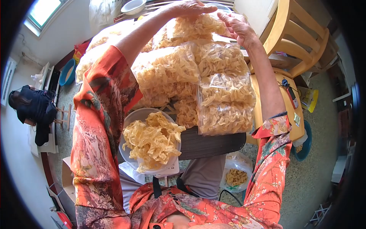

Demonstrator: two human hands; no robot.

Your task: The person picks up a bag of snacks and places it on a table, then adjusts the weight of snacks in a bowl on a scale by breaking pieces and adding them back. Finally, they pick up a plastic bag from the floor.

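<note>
Several clear bags of pale yellow crinkled snacks are stacked on a table in front of me. My left hand (187, 7) rests palm down on the topmost bag (196, 26) at the far end of the stack. My right hand (238, 26) touches the right side of that same bag, fingers apart. Nearer to me lie more filled bags (225, 103), side by side. A white bowl (133, 119) heaped with loose snacks sits close to my body on the left. Both my sleeves are orange with a flower print.
A wooden chair (295, 36) stands at the right, with a wooden stool top (284, 82) carrying small items. A bag of snacks (236, 176) lies on the floor by my knees. A person in dark clothes (32, 107) sits far left. A white bowl (133, 5) is at the far end.
</note>
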